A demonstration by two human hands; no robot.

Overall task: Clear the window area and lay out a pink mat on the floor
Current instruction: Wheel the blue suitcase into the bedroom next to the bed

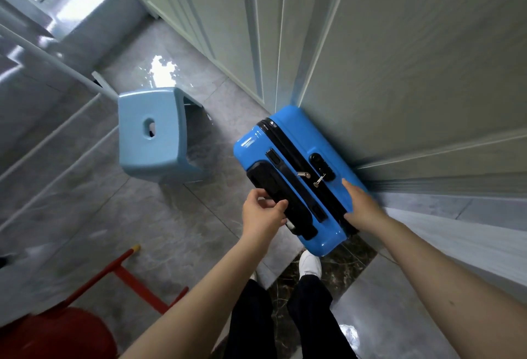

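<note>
Head view looks down on a blue suitcase (293,176) standing upright on the grey tile floor (142,230), its far side against the white panelled wall (399,73). Left hand (263,213) curls its fingers round the black top handle (281,201); right hand (360,204) lies on the case's right edge, fingers seemingly straight. A pale blue stool (151,133) stands just left of it.

blue suitcase (288,170) | hard shell, black zip and handle | upright | touching white panelled wall (413,73)

Suitcase (299,176) bright blue w/ black trim; stool (149,130) pale blue; floor (114,230) grey marbled.
</note>
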